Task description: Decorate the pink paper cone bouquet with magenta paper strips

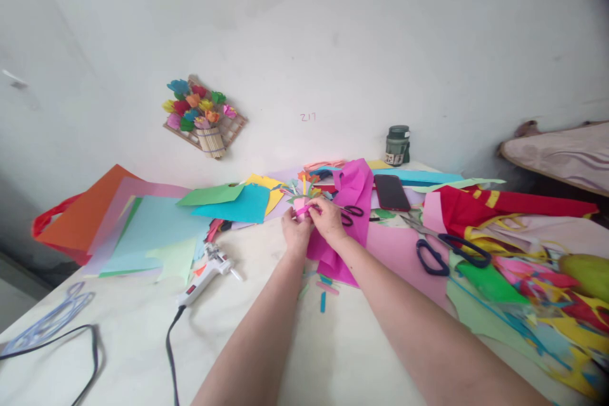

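My left hand (pixel 295 229) is closed round the side of a small pink paper holder (pixel 299 203), from whose top colourful paper leaves and flowers (pixel 305 186) spread. A magenta strip (pixel 303 210) lies across the holder. The fingers of my right hand (pixel 327 217) pinch at this strip from the right. Under and behind my right hand lies a large magenta paper sheet (pixel 354 187). Black-handled scissors (pixel 353 210) rest on it, partly hidden by the hand. Small paper scraps (pixel 323 301) lie on the table between my forearms.
A white glue gun (pixel 204 279) with a black cord lies left, near coloured paper sheets (pixel 152 228). To the right are a phone (pixel 391 192), larger scissors (pixel 440 247) and heaped scraps (pixel 547 292). A dark jar (pixel 397 144) stands at the wall, where a flower decoration (pixel 204 115) hangs.
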`<state>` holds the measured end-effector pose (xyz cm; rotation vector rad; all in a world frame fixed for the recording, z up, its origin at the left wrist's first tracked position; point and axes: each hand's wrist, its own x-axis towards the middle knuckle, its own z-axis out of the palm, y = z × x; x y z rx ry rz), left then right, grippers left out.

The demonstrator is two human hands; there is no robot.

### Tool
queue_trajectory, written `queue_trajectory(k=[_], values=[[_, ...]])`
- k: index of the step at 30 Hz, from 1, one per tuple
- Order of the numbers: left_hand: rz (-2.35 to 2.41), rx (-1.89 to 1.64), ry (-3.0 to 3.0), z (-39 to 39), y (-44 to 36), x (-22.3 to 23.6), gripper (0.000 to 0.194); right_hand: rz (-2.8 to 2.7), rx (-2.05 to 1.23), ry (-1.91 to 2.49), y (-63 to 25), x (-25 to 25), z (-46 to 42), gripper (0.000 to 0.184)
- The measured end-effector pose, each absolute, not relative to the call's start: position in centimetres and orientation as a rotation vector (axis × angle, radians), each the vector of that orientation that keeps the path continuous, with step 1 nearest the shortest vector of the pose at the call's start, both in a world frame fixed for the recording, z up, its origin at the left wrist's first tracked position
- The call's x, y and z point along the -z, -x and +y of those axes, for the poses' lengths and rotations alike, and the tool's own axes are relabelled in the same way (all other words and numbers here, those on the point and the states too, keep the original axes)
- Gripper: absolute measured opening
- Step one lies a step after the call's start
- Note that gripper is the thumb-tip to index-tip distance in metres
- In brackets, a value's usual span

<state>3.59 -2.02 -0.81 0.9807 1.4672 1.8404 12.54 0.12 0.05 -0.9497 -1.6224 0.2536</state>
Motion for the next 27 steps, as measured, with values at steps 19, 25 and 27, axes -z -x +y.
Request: queue_trajectory(k=[19,25,27], values=[[1.177,-1.796,-1.175,-2.1,-1.5,0.4,0.007,-1.704,-0.216,0.841,-12.4,0.5,0.4,0.025],[1.05,-1.6,-1.266,-2.5,-0.7,-0.2,0.018,-1.717,-0.202,0.871,-12.3,1.0,0.6,0.023],[0.995,-1.539,-1.276,-2.7,-0.5,-0.4,0.018,-1.713,-0.207,0.862,-12.3,1.1,0.6,0.023]])
